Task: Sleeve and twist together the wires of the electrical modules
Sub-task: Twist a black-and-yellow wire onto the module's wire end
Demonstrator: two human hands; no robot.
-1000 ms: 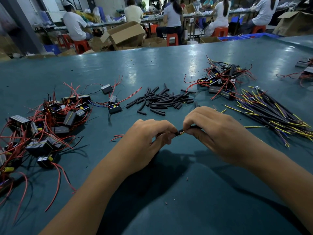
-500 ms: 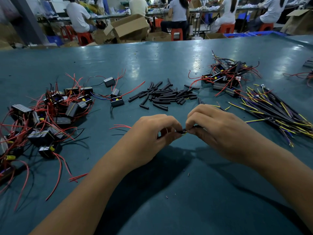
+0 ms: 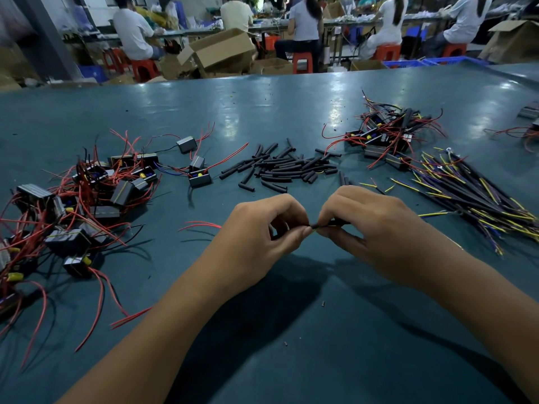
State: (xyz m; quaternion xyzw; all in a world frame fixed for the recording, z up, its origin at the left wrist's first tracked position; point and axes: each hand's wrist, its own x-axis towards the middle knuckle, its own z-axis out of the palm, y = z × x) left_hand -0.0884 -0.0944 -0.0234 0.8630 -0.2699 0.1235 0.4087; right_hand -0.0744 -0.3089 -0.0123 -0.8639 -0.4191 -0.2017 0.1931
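Your left hand (image 3: 256, 228) and right hand (image 3: 367, 225) fingers pinch 1 thin, limp sleeved wire (image 3: 316, 225); grip close beside the joint.

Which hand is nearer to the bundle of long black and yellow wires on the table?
Right. The right hand is just beside the bundle of long black and yellow wires, to its left; the left hand is farther left, beyond the right hand.

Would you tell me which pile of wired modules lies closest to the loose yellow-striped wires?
The right-hand module pile, touching the yellow-striped wire bundle; the bigger left pile lies beyond the black sleeves.
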